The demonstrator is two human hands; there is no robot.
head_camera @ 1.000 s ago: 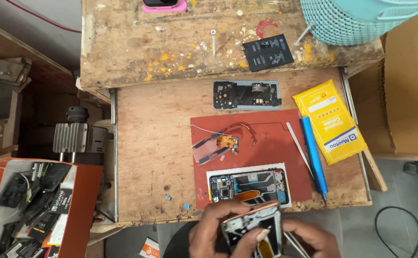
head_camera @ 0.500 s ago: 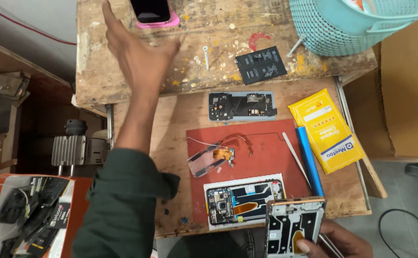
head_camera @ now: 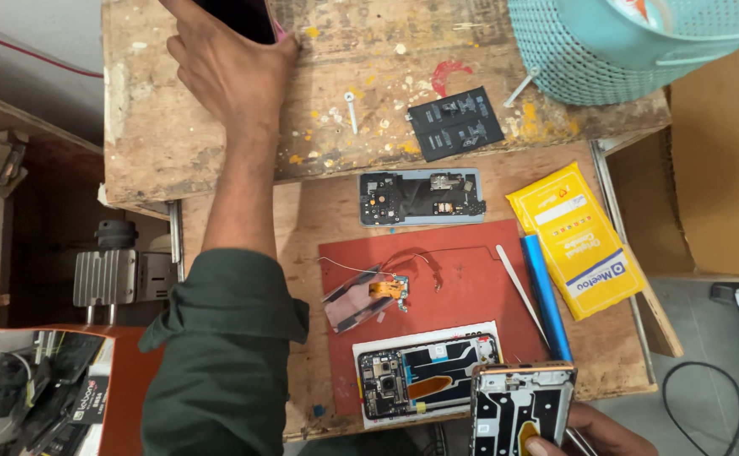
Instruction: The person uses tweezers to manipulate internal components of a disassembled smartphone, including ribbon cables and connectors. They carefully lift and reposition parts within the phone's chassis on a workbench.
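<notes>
The left hand [head_camera: 230, 72] grips a dark phone [head_camera: 238, 17] at the table's [head_camera: 158, 143] far edge. The right hand [head_camera: 593, 431] holds a phone frame [head_camera: 517, 409]. Between them lie an opened phone [head_camera: 424, 380] and a red mat [head_camera: 462, 279].

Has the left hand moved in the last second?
Yes. The left hand left the phone frame at the near edge and reached to the bench's far side, onto a dark phone.

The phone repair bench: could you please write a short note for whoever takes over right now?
Left hand reaches to the bench's far edge, on a dark phone.
Right hand holds a phone frame at the near edge.
On the red mat: an opened phone, a flex-cable part.
Above the mat lies a back cover.
Done: phones opened. Left: parts not yet refitted.
</notes>
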